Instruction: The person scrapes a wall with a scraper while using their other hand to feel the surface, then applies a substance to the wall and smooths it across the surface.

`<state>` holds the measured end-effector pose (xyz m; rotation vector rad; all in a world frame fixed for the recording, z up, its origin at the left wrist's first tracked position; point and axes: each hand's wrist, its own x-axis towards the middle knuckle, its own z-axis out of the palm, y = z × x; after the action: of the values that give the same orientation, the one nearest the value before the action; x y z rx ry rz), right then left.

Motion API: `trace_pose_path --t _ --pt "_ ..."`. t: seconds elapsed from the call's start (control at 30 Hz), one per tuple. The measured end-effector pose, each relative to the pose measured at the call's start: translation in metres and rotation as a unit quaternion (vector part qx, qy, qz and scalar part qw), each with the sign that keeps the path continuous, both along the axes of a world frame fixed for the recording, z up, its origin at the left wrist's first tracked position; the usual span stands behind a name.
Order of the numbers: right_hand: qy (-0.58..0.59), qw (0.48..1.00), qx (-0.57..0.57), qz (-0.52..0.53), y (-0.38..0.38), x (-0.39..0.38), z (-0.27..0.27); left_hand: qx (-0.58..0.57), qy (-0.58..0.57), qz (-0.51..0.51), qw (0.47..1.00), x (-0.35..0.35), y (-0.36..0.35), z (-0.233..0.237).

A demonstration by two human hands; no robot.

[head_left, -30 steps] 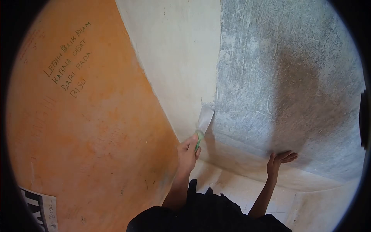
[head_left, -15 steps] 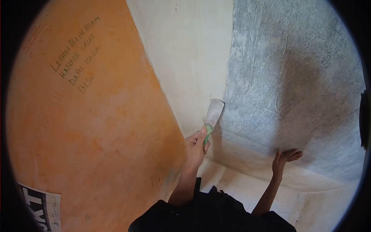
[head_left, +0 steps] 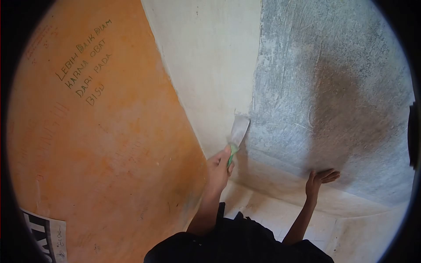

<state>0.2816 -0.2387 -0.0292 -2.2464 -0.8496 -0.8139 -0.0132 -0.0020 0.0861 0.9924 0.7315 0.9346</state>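
Note:
My left hand (head_left: 219, 167) is wrapped round the green handle of a putty knife (head_left: 240, 127). The wide metal blade points up and lies against the cream wall strip (head_left: 206, 52), close to its border with the rough grey wall (head_left: 285, 87). On the right, my right hand (head_left: 322, 179) rests with fingers stretched out along the lower part of the grey surface. Nothing shows in that hand.
An orange wall (head_left: 118, 175) with handwritten words fills the left side. A black-and-white paper (head_left: 57, 239) is at its lower corner. Below the hands lies a pale tiled floor (head_left: 280, 215). A dark shadow falls across the grey wall.
The putty knife and my left hand appear slightly further left, as the whole view has shifted a little. My right hand stays against the wall.

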Motion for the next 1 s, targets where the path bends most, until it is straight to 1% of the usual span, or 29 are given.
trace_pose_path --t 0.07,0.1,0.17,0.23,0.3,0.37,0.5,0.57,0.7,0.8,0.87,0.9,0.97,1.0 --pt "0.005 1.0 0.002 0.002 0.0 0.0 0.0 -0.008 -0.042 -0.004 0.999 0.005 0.006 0.005" --pt "0.002 1.0 0.006 0.002 0.0 0.0 0.0 -0.005 -0.045 -0.004 0.999 0.008 0.007 0.008" --pt "0.003 1.0 0.005 0.001 0.0 0.0 0.0 0.0 -0.017 0.011 1.0 0.004 -0.001 0.008" --pt "0.0 1.0 0.0 0.005 0.0 0.0 0.0 -0.005 -0.012 0.003 1.0 -0.009 -0.003 -0.01" --pt "-0.005 1.0 0.006 0.003 0.001 0.0 0.0 0.001 -0.009 -0.011 1.0 -0.004 0.003 -0.002" --pt "-0.001 1.0 0.007 0.001 0.001 0.0 0.0 -0.009 -0.023 0.001 1.0 0.002 0.007 0.007" --pt "-0.002 1.0 0.008 0.0 0.001 0.001 0.0 -0.012 -0.009 0.015 1.0 -0.001 0.001 0.001" --pt "-0.005 1.0 0.006 0.004 0.001 0.002 0.0 0.003 -0.022 -0.002 1.0 -0.007 -0.002 -0.002" --pt "0.03 1.0 0.007 -0.005 -0.003 -0.001 -0.003 -0.01 -0.019 0.003 1.0 0.002 0.007 0.006" --pt "0.031 0.999 0.004 -0.009 -0.002 0.0 -0.001 -0.009 -0.046 0.004 0.999 0.0 -0.002 0.0" --pt "0.026 1.0 0.005 -0.007 0.0 0.001 0.003 0.009 0.012 -0.008 1.0 -0.005 0.0 -0.004" --pt "0.034 0.999 0.013 0.002 0.0 0.0 0.006 0.012 0.011 -0.01 1.0 -0.001 0.004 -0.001" --pt "0.047 0.999 0.021 0.01 -0.002 -0.005 0.003 0.006 -0.045 -0.008 0.999 0.004 0.009 0.007" --pt "0.04 0.999 0.011 0.007 -0.004 -0.004 0.0 0.006 -0.045 -0.009 0.999 0.005 0.006 0.008"
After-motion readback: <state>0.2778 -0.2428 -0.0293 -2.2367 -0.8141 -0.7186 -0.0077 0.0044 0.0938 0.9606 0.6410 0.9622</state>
